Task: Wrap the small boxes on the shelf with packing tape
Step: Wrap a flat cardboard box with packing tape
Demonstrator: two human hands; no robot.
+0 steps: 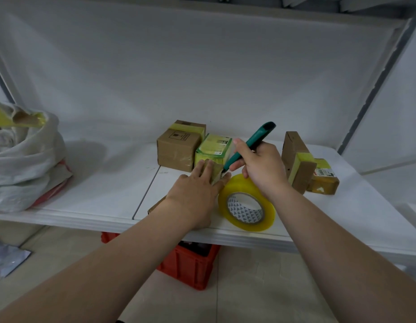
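- The small box [216,169] lies on the white shelf [97,183], near its front edge and about mid-width; the left hand [197,190] covers most of it, so its long axis cannot be told for sure; its bare end points away from the person and slightly right
- The left hand lies flat on that box, fingers straight and pressing down
- The right hand [260,166] has its fingers curled round a green utility knife [256,136]; the knife's long axis slants, butt up and to the right, blade end down and to the left, with the tip just at the box's far right corner beside the left fingertips
- A yellow tape roll [239,185] stands tilted on the shelf just right of the left hand and below the right wrist, its open core facing the person
- Directly behind the held box sit a green-wrapped box [214,148] and a brown box [179,148] with a yellow tape band, touching one another
- To the right, a tall box [295,159] leans beside a low labelled box [323,178]
- A white bag [22,155] slumps at the shelf's left end; a red crate [190,264] sits on the floor under the shelf
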